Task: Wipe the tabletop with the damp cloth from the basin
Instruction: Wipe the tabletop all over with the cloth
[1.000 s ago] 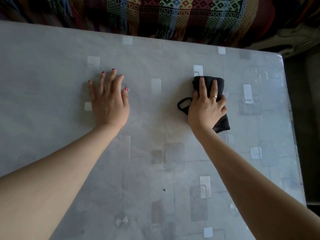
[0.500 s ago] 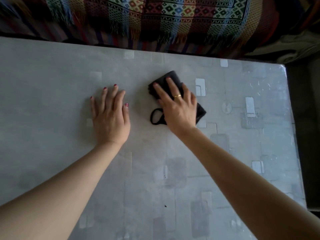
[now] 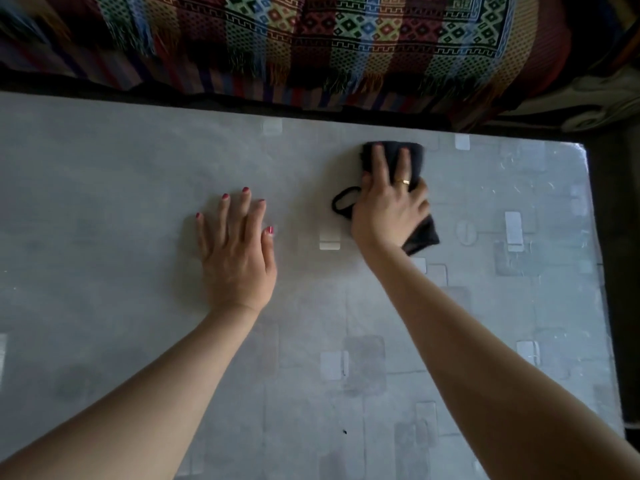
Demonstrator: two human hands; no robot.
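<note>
A folded black cloth with a small loop at its left lies on the grey tabletop, near the far edge, right of centre. My right hand presses flat on top of the cloth, fingers pointing away from me, a ring on one finger. Most of the cloth is hidden under that hand. To the left, my left hand rests palm down on the bare table with its fingers spread, holding nothing. No basin is in view.
Beyond the table's far edge hangs a colourful patterned blanket with fringes. The table's right edge drops to a dark floor. A small dark speck sits on the near part of the tabletop.
My right hand slid the cloth left towards my left hand, then back right and further towards the far edge. My left hand stayed flat in place.
</note>
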